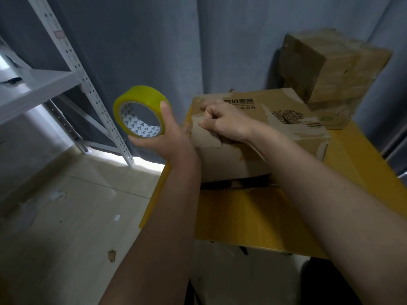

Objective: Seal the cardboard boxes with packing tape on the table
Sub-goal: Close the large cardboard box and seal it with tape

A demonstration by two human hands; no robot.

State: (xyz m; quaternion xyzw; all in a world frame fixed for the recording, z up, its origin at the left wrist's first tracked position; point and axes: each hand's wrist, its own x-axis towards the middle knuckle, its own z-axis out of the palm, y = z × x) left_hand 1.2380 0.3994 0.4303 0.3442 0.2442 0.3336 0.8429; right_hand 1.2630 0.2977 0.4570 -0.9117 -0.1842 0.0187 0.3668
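A brown cardboard box [293,119] with a printed tree lies on a yellow table [246,216], its near flap hanging down toward me. My left hand [163,137] grips a roll of yellow packing tape [138,111] in the air just left of the box, off the table's left edge. My right hand [222,119] rests on the box's left top corner with its fingers curled, pressing there; whether it pinches a tape end I cannot tell.
Stacked brown cardboard boxes [326,69] stand at the table's far right corner against a grey curtain. A white metal shelf rack [72,69] stands on the tiled floor to the left. Paper scraps lie on the floor.
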